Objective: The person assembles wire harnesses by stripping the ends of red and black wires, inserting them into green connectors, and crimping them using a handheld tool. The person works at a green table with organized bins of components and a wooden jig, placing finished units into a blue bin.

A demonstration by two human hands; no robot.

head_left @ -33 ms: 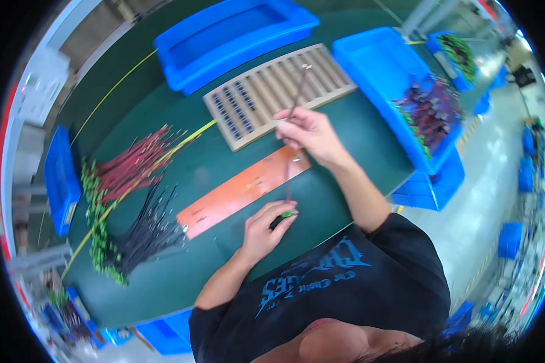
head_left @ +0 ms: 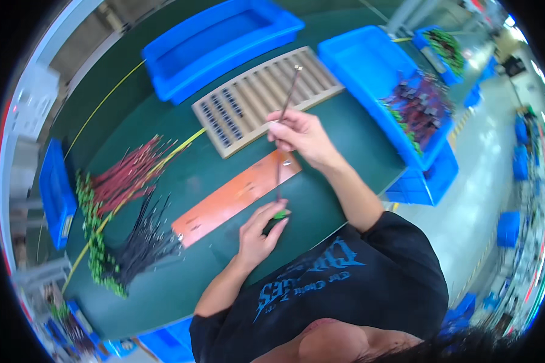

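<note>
Head view: our right hand pinches a thin, light, whippy wire lead mid-length, our left hand's fingers closed on its green end connector.

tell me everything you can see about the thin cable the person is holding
The cable is a thin, dark reddish wire, stretched nearly straight. Its upper end carries a small pale metal tip, raised over the slotted beige tray. The right hand pinches it near the middle. Below that it runs down across the end of the orange strip to a small green end piece, which the left hand holds against the green table. Finer detail is too small to tell.
</note>
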